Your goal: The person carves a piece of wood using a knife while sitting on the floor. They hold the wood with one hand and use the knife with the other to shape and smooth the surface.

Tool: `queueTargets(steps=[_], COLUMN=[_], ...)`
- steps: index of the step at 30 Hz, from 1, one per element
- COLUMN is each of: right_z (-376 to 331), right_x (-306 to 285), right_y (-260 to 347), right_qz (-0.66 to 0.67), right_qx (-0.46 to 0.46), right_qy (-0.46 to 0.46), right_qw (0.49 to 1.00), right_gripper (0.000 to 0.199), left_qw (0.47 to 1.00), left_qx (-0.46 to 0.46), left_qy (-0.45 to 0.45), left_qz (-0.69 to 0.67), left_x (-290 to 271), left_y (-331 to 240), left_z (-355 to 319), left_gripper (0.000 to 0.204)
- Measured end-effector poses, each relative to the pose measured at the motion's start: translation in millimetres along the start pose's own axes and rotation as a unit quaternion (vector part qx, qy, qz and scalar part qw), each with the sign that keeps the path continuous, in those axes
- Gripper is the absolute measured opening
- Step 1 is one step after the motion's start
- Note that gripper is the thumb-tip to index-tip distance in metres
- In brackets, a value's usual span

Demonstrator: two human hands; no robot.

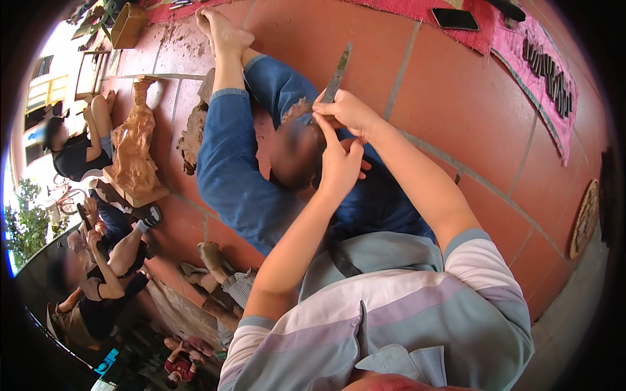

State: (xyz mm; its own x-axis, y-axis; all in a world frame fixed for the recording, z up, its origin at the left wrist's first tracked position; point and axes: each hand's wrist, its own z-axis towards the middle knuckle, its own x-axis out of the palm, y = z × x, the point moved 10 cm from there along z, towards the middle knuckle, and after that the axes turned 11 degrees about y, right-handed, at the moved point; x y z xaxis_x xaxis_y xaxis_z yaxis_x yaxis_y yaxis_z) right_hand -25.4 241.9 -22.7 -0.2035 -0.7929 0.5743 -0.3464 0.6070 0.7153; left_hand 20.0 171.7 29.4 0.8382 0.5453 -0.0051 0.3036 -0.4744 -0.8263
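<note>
Between my legs lies a brown, rounded carved piece with a rough, paler upper edge; much of its surface is blurred. My right hand is closed around a flat, grey metal carving tool, whose long end points up and away from me. Its lower end meets the carving's edge, hidden by my fingers. My left hand lies against the carving's right side, index finger stretched toward the tool's lower end and the other fingers curled.
At upper right, a pink cloth bears several slim dark tools; a black phone lies on red cloth. A tall wooden carving and a rough brown chunk stand left of my legs. Other people sit at left. A woven round mat is at right.
</note>
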Motion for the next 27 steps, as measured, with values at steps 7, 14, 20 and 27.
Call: queueTargets(steps=[7, 14, 20, 27], right_z=[3, -8, -16, -10], right_x=[-9, 1, 5, -14], right_y=[-3, -9, 10, -16], right_qz=[-0.044, 0.082, -0.078, 0.084], right_qx=[0.012, -0.019, -0.094, -0.025], right_qy=[-0.032, -0.001, -0.086, -0.103], right_qw=[0.998, 0.996, 0.989, 0.991], right_gripper=[0.012, 0.011, 0.01, 0.012], left_qw=[0.993, 1.0, 0.997, 0.99], left_qx=[-0.056, 0.01, 0.044, -0.042], left_qy=[0.061, 0.026, 0.021, 0.069], left_qz=[-0.085, -0.008, -0.06, -0.113], left_x=[4, 4, 3, -3], left_y=[11, 1, -4, 19], left_z=[12, -5, -17, 10], left_gripper=[0.092, 0.089, 0.088, 0.085])
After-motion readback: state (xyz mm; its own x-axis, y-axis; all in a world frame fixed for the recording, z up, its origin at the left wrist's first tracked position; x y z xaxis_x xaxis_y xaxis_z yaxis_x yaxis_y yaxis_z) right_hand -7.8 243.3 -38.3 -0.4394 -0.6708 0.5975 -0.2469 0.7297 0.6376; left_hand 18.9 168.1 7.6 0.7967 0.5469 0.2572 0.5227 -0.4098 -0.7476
